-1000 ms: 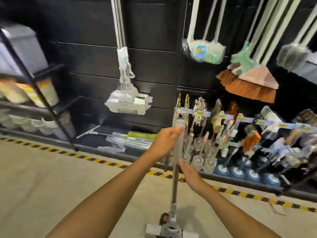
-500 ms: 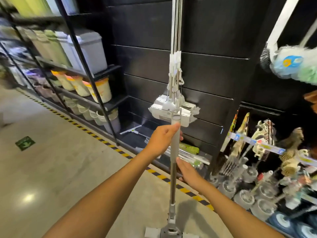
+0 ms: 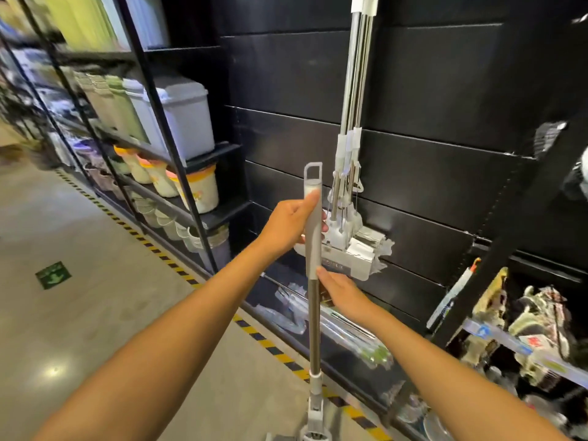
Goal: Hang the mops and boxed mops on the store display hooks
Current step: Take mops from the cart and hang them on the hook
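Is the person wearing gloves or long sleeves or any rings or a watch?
No. The left hand and the right hand are both bare, with no gloves. Both forearms are uncovered right down to the bottom edge of the picture, so no sleeves show. No watch, bracelet or ring can be seen on either wrist or on the fingers that show.

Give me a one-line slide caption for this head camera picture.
Left hand and right hand hold a mop upright before hanging mops on a dark display wall.

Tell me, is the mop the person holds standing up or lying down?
Standing up. The mop has its loop end up and its head by the floor.
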`<state>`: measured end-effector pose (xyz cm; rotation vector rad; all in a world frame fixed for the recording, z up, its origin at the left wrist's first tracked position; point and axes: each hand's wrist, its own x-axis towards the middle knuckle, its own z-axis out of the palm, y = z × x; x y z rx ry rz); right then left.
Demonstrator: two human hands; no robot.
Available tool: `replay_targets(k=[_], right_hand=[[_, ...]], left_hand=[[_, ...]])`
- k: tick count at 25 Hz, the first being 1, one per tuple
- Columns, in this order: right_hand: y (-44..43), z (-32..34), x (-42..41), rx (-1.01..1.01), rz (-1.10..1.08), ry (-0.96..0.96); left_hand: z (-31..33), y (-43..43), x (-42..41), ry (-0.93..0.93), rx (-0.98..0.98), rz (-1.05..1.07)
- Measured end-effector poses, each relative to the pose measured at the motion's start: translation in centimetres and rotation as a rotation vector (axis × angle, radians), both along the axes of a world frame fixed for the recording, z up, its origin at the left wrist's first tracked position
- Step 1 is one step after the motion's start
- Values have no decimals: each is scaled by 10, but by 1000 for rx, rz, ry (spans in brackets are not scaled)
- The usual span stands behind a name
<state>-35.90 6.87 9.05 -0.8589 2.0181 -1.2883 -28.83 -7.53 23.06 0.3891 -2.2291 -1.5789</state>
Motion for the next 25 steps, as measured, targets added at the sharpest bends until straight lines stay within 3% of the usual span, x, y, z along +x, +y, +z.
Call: replay_targets(k=[14,25], right_hand=[[-136,142,-148,-78,-280,223],[-193,265,-196,-152,-316,360]], left_hand=[[138,-144,-172,115,-46,-256],[246,-195,-244,327,-50,-344]])
